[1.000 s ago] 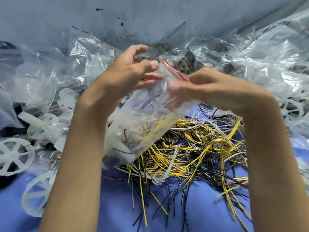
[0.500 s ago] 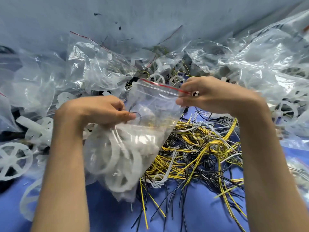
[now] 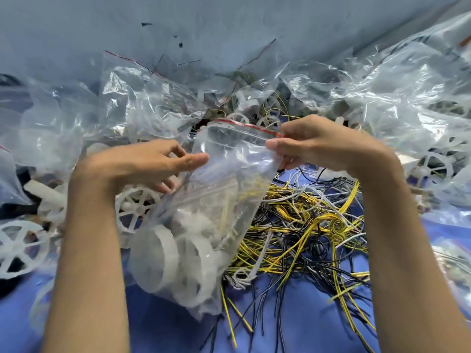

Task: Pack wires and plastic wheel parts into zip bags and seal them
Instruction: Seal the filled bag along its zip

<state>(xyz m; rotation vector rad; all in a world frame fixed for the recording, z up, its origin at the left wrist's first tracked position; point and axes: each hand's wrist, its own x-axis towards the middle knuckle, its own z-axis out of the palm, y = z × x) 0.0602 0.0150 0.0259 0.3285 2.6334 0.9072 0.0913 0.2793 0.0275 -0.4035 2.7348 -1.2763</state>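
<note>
Left hand (image 3: 142,164) has risen to pinch zip bag (image 3: 216,200); right hand (image 3: 321,146) pinches its corner.

Left hand (image 3: 142,164) higher on zip bag (image 3: 216,200)

I'm looking at a small-parts packing bench, workshop or assembly-shop type. Cut yellow, black and white wires (image 3: 305,225) are lying tangled on a blue cloth (image 3: 305,327). White spoked plastic wheels (image 3: 17,248) are sitting loose, and clear zip bags (image 3: 395,98) are heaping against a grey wall (image 3: 229,21).
</note>
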